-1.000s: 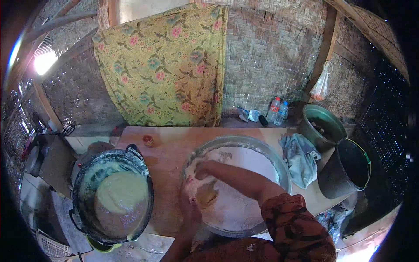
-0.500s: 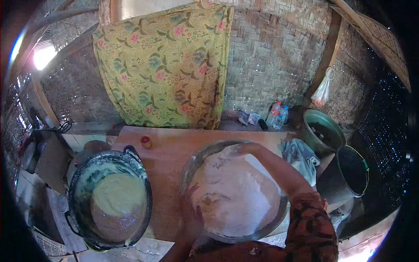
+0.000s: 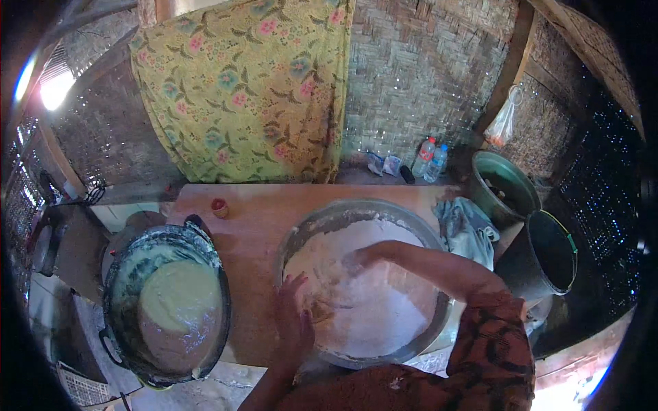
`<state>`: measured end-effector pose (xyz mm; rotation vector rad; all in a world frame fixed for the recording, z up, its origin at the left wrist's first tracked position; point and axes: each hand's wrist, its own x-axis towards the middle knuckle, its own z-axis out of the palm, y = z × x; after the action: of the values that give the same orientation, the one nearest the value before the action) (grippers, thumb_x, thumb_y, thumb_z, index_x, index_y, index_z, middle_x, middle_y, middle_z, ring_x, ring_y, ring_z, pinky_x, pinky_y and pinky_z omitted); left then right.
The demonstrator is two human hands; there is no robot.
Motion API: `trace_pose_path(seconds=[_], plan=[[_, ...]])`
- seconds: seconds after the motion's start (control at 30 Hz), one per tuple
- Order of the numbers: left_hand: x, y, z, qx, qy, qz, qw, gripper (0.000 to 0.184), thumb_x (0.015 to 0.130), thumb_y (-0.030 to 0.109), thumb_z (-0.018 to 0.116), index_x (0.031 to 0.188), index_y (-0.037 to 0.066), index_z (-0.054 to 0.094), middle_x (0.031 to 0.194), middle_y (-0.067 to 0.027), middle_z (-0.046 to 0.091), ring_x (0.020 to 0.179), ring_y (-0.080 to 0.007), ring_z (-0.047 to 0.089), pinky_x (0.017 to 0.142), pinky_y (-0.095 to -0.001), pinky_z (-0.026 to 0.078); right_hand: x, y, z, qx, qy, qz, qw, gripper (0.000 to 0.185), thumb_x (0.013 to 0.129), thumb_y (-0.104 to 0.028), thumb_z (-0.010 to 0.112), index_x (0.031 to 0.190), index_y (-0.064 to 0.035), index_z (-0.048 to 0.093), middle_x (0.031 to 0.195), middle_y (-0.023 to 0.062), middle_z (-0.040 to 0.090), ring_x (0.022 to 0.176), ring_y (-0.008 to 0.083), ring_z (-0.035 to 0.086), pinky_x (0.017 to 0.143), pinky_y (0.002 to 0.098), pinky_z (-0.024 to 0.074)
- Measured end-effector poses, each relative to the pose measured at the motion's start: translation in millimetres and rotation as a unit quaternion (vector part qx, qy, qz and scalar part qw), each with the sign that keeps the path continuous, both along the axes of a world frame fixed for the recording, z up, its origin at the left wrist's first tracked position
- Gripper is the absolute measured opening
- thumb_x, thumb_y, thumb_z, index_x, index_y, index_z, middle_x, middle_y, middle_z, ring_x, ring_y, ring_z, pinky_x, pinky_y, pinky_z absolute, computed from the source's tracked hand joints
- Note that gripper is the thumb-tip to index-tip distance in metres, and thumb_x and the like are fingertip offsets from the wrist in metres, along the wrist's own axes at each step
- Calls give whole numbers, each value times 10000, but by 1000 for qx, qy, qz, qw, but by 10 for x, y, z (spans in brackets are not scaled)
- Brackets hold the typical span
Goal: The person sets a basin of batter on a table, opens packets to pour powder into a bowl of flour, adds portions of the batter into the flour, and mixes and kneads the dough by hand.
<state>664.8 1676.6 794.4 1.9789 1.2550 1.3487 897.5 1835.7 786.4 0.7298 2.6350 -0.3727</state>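
Observation:
A wide metal basin full of white, flour-like powder stands at the front of the table. My right hand reaches over it from the right and touches the powder near the middle. Its fingers are blurred and partly sunk in, so I cannot make out their shape. At the basin's left rim is my left hand, fingers apart and nothing held. Clumps and furrows mark the powder between the two hands. To the left, a big black tub contains pale, wet batter or dough.
A small red-topped container stands on the wooden table. Grey cloth lies right of the basin, beside a dark bucket and a green tub. Two plastic bottles stand by the woven wall.
My right hand has pulled back from the basin's far rim toward its middle, dragging powder. The fingers of my left hand now show at the left rim. The view has tilted down slightly.

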Motion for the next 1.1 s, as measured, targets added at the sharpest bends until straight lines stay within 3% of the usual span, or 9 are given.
trace_pose_path(seconds=[0.1,0.2,0.33,0.37,0.47,0.63,0.8,0.9,1.1], plan=[[16,2,33,-11,0,-3,1000,637,997,503,243,1355,5,415,1395,-191,451,1360,-398,333,1129,-535,153,329,-678,324,45,-6,-4,999,580,835,-408,671,1251,-14,580,1374,206,485,1235,344,488,1057,463,383],[-11,56,-111,-22,-19,-8,1000,636,995,501,234,1360,9,407,1401,-184,446,1367,-383,328,1134,-540,130,746,-1168,411,61,42,-189,979,663,810,-493,666,1341,-118,534,1483,154,367,1344,388,326,1116,491,282],[-18,-5,39,-10,-4,-16,1000,635,992,497,251,1367,5,394,1410,-177,437,1365,-383,329,1129,-537,155,1092,-967,160,23,153,-287,945,682,803,-494,671,1363,-138,512,1500,159,336,1375,386,281,1117,479,288],[-7,-26,77,-20,-1,-14,1000,635,991,494,260,1365,-2,392,1414,-177,433,1357,-392,336,1124,-536,173,1169,-857,-61,67,115,-323,937,705,819,-488,656,1393,-123,470,1456,183,388,1296,399,379,1107,465,313],[-28,14,20,-22,6,-9,1000,630,989,486,274,1365,-7,388,1416,-176,430,1343,-400,349,1112,-536,204,1432,-267,-847,94,65,-369,922,723,837,-480,639,1419,-106,431,1408,205,445,1213,408,479,1096,450,338],[-15,32,-38,19,-6,1,1000,629,989,496,280,1361,4,401,1395,-182,452,1325,-396,376,1104,-539,216,1049,6,-795,5,56,-339,939,695,849,-467,630,1406,-96,445,1384,200,468,1200,386,491,1086,450,344],[14,1,-22,9,-80,2,997,684,984,555,261,1343,-1,436,1369,-187,488,1294,-392,422,1105,-521,226,801,-346,-525,-30,51,-269,961,667,861,-455,621,1393,-87,459,1359,196,490,1186,364,502,1075,449,350],[1,0,-46,31,-56,15,998,710,981,580,245,1339,0,443,1375,-186,484,1293,-375,427,1106,-510,229,619,-583,-299,-47,47,-214,974,650,868,-447,615,1385,-81,468,1344,193,504,1178,350,509,1069,448,354],[29,14,-120,37,-122,-1,992,715,979,588,237,1355,10,425,1389,-189,464,1317,-388,392,1111,-518,213,-12,-220,-126,-57,69,-145,985,618,882,-431,604,1369,-70,485,1315,188,531,1162,324,522,1057,447,361]])
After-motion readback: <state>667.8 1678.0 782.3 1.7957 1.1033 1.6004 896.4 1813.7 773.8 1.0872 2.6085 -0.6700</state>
